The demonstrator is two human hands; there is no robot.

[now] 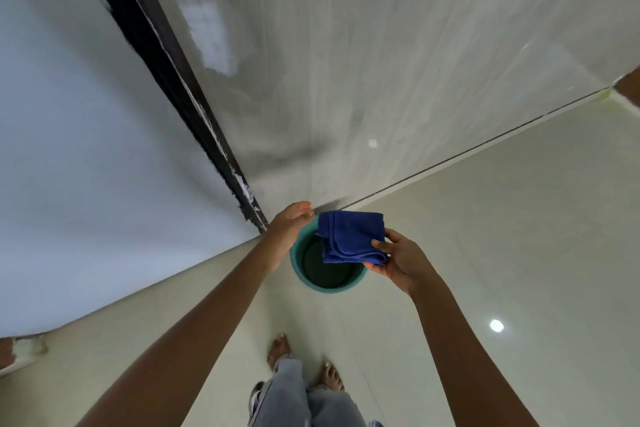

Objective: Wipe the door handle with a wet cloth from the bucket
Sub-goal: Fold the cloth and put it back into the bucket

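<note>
The right hand [398,260] pinches the folded blue cloth [351,237] over the bucket [298,263], likely to drip there, while the left hand [291,224] hangs loosely spread.

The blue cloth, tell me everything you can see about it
The blue cloth is deep blue, soft and towel-like, folded into a rough rectangle with stitched hems showing along its lower layers. The right hand pinches its lower right corner, thumb on top, holding it flat above the teal bucket on the floor. The left hand hovers open beside it without touching. Whether it is wet cannot be told.
</note>
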